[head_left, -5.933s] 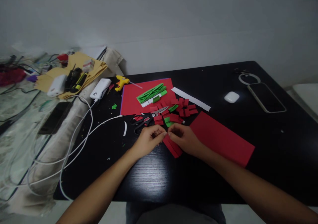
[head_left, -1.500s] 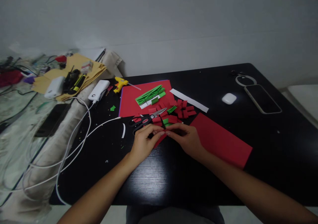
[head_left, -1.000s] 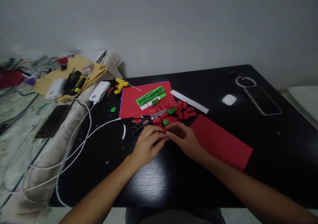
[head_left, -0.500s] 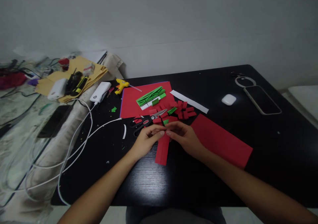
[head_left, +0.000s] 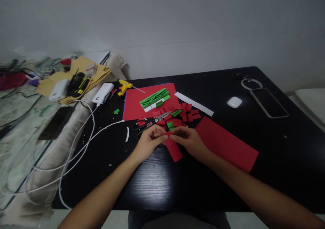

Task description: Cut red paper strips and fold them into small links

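A red paper strip (head_left: 174, 149) with a lengthwise crease hangs down toward me, its upper end pinched between both hands. My left hand (head_left: 151, 139) grips its left side with thumb and fingers. On the other side, my right hand (head_left: 188, 140) closes on the same end. Just beyond my fingers lie black-handled scissors (head_left: 156, 119) and a heap of small folded red paper pieces (head_left: 187, 113), with a few green pieces (head_left: 176, 112) among them. A larger red sheet (head_left: 225, 142) lies beside my right forearm.
Behind the heap, folded green paper strips (head_left: 154, 98) rest on a red sheet (head_left: 132, 103). A yellow glue gun (head_left: 124, 86), white paper strip (head_left: 194, 103), white power bank (head_left: 103, 93) with cables, earbud case (head_left: 234, 102) and phone (head_left: 269, 102) lie around the black table (head_left: 101, 188).
The red strip's lower end has swung to the right, so it now slants. Both hands stay in nearly the same place, still pinching it.
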`<action>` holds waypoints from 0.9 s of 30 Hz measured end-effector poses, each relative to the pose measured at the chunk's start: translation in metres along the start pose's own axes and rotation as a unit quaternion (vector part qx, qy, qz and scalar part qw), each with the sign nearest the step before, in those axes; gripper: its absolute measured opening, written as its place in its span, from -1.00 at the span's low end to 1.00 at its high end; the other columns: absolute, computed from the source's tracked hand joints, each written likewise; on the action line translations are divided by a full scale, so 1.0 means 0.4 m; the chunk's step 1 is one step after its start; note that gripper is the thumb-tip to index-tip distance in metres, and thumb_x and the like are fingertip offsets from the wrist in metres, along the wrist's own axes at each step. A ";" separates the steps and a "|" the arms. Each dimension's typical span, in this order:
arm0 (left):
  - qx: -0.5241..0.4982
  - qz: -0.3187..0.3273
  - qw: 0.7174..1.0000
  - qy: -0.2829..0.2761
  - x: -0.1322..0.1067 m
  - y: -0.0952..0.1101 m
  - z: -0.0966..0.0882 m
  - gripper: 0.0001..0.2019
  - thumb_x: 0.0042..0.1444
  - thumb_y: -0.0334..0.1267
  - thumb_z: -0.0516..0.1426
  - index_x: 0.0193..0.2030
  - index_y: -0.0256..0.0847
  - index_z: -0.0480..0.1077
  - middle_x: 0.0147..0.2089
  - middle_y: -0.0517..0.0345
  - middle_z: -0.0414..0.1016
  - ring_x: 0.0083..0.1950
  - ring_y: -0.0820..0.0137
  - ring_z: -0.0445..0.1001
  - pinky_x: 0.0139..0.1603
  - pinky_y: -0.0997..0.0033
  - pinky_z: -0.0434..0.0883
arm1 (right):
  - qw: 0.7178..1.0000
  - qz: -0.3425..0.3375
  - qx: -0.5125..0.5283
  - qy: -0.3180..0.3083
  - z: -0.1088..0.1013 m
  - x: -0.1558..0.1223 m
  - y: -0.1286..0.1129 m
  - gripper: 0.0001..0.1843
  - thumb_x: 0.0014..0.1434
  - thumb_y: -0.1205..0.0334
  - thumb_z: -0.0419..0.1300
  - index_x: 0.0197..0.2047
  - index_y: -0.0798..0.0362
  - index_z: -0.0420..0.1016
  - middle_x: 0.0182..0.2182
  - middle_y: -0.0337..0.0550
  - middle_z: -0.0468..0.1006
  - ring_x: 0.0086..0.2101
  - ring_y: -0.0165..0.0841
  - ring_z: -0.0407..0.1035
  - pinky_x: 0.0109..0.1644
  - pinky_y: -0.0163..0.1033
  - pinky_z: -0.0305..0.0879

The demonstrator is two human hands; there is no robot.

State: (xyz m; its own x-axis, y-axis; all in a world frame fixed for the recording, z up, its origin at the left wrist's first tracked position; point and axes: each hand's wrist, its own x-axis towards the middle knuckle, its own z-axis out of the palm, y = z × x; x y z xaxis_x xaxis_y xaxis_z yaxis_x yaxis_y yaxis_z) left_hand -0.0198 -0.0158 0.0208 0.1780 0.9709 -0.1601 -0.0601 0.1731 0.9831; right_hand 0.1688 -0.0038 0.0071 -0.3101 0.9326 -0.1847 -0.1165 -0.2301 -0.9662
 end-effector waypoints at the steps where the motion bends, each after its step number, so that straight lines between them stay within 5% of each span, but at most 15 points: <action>1: -0.001 -0.003 1.000 -0.006 0.000 0.001 0.001 -0.75 0.03 -0.16 0.36 -0.29 -0.26 0.46 -0.48 0.28 0.41 -0.46 0.50 0.43 -0.38 0.49 0.44 | 1.000 -0.005 -0.004 0.003 0.000 0.000 -0.001 -0.77 -0.01 0.10 0.45 -0.29 0.01 0.63 -0.31 -0.19 0.67 -0.27 -0.30 0.56 -0.06 -0.15 0.49; 11: 0.073 0.027 0.997 0.009 -0.005 0.000 0.004 -0.81 0.09 -0.17 0.30 -0.28 -0.26 0.52 -0.49 0.21 0.47 -0.47 0.48 0.42 -0.41 0.49 0.41 | 0.999 -0.045 -0.025 0.010 0.009 -0.008 0.001 -0.81 0.04 0.10 0.41 -0.28 -0.01 0.62 -0.30 -0.17 0.69 -0.25 -0.27 0.58 -0.08 -0.15 0.51; 27: 0.030 0.051 0.998 0.011 -0.010 -0.006 0.014 -0.87 0.12 -0.25 0.27 -0.27 -0.24 0.46 -0.46 0.26 0.43 -0.45 0.50 0.43 -0.38 0.48 0.38 | 0.996 -0.067 -0.045 0.031 0.019 -0.018 -0.002 -0.94 0.07 0.23 0.36 -0.32 -0.04 0.65 -0.33 -0.21 0.70 -0.26 -0.27 0.59 -0.09 -0.16 0.52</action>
State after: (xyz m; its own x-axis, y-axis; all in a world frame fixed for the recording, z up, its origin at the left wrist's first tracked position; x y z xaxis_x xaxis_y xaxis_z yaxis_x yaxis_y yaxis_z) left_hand -0.0147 -0.0209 0.0194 0.1514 0.9866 -0.0611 -0.0169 0.0644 0.9978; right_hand 0.1639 -0.0123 0.0106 -0.2380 0.9693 -0.0617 -0.0668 -0.0798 -0.9946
